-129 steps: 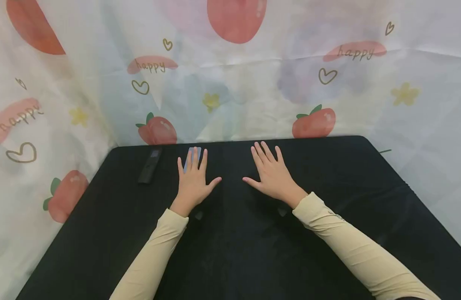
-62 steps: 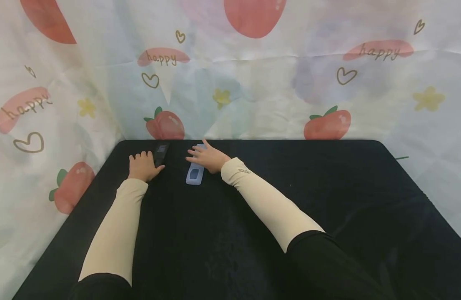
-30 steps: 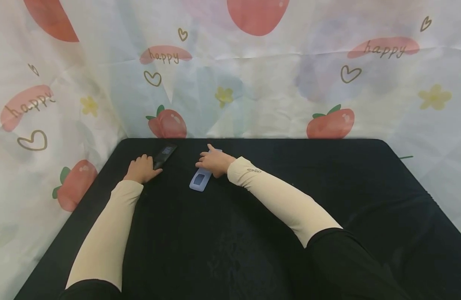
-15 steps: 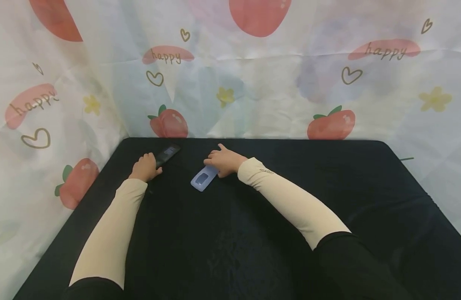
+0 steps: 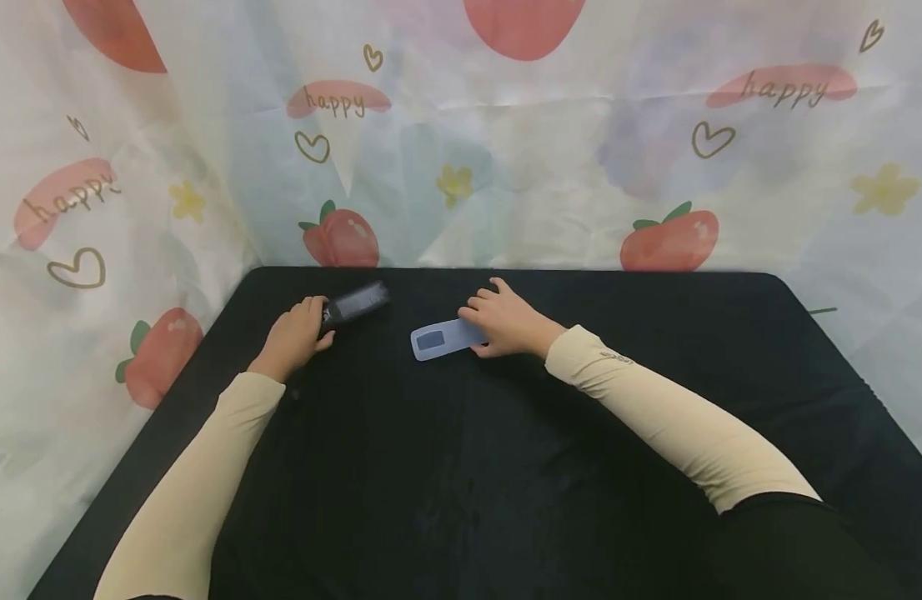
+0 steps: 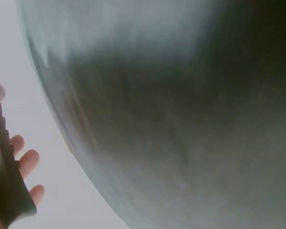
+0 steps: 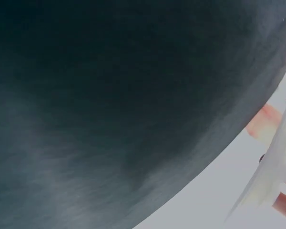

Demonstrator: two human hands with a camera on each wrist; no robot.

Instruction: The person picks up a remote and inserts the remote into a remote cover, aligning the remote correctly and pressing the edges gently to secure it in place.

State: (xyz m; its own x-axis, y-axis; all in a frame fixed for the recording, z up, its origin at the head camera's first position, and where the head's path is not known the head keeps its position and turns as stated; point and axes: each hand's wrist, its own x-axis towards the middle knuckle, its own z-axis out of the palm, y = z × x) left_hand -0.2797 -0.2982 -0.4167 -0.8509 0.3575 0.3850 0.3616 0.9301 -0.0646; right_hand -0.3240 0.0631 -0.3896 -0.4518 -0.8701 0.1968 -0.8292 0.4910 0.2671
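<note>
My left hand (image 5: 292,340) grips the near end of a black remote control (image 5: 356,302), whose far end with a small screen points right. At the left edge of the left wrist view, fingertips (image 6: 29,162) curl round the dark remote (image 6: 9,191). To the right, my right hand (image 5: 512,321) pinches one end of a flat, pale blue remote cover (image 5: 448,337) with a dark rectangular window. The cover's windowed end points left, towards the remote, with a gap between. In the right wrist view the cover (image 7: 276,162) looks thin and whitish, between thumb and fingers.
Both hands are over the far half of a table with a black cloth (image 5: 401,483). A white curtain (image 5: 536,175) printed with fruit, hearts and "happy" hangs behind its back edge and along the left side.
Both hands reached from flat on the table to the two things and took hold of them. The right hand has drawn the cover rightward and turned it nearly level; the remote has swung to point right.
</note>
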